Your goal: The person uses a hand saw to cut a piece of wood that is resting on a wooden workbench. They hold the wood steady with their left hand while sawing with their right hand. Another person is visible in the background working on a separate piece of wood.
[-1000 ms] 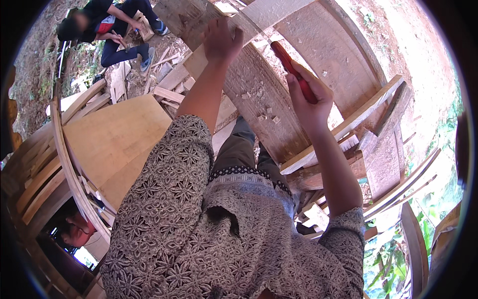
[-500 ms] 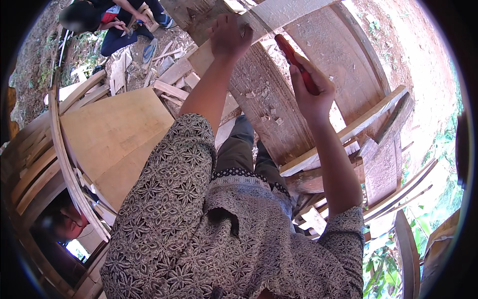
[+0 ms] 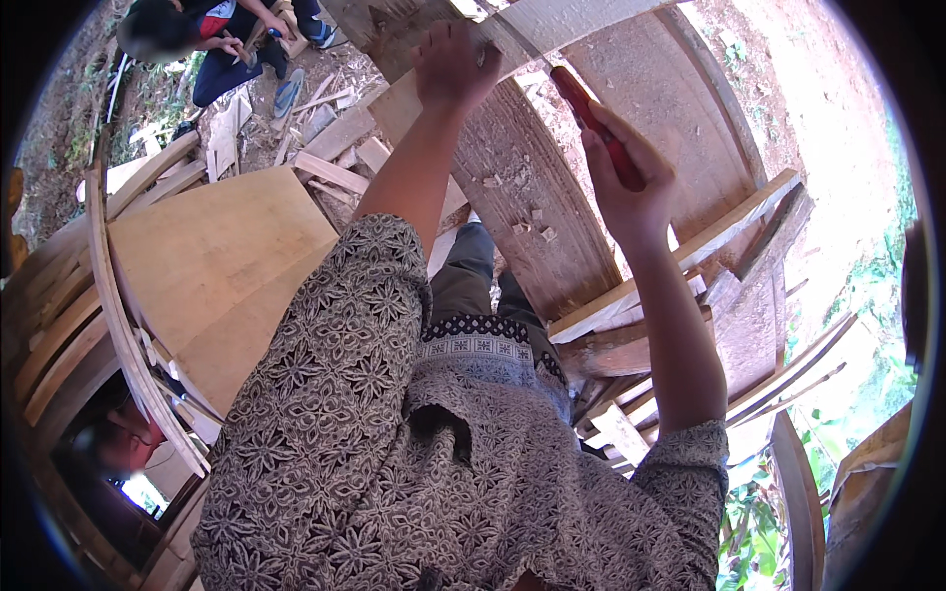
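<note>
My left hand (image 3: 453, 67) rests on a light wooden plank (image 3: 581, 22) at the top, thumb apart and fingers over the wood, seen foreshortened. My right hand (image 3: 631, 172) is closed round the long red handle of a saw (image 3: 599, 128). Its narrow metal blade slants up and left from the handle and lies across the plank, just right of my left hand. The far end of the blade runs toward the top edge of the picture. Below the plank, a wide brown board (image 3: 547, 212) carries loose wood chips.
A large plywood sheet (image 3: 222, 256) leans at left beside curved timbers (image 3: 118, 325). At upper left a person (image 3: 232, 49) crouches among scrap wood (image 3: 330, 172). Another person (image 3: 118, 438) is partly visible at lower left. A wooden bar (image 3: 690, 246) crosses near my right forearm.
My right hand and the saw handle have shifted slightly right and down, drawing the blade back across the plank. My left hand stays almost in place. The whole view has moved a little.
</note>
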A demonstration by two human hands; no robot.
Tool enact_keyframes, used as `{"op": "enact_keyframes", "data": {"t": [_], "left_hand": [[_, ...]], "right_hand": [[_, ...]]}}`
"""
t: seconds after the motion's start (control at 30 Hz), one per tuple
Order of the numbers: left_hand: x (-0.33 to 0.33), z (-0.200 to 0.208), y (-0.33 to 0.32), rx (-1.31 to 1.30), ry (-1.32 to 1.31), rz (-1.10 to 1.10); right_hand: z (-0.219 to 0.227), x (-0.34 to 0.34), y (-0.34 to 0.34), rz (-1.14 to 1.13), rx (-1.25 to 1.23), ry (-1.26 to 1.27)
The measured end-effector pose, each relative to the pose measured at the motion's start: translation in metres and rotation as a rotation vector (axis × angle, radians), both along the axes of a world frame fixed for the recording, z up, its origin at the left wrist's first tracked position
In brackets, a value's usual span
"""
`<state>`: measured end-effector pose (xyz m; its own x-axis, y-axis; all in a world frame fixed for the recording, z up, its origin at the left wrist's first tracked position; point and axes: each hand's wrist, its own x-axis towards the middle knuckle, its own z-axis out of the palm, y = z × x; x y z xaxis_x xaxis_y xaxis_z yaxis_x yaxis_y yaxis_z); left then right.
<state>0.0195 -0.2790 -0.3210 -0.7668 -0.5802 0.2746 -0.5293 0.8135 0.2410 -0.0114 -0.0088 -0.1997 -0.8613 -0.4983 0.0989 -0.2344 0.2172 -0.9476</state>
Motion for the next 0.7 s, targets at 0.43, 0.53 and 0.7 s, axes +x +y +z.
{"op": "enact_keyframes", "data": {"t": [0.43, 0.53, 0.7], "left_hand": [[0.001, -0.004, -0.001, -0.034, 0.04, -0.045], [0.0, 0.003, 0.0, 0.008, 0.018, -0.081], [0.002, 0.0, -0.002, 0.057, -0.012, -0.014]], "right_hand": [[0.08, 0.002, -0.003, 0.198, 0.004, -0.019], [0.058, -0.006, -0.047, 0.175, -0.048, -0.092], [0.025, 0.015, -0.058, 0.058, 0.031, -0.008]]}}
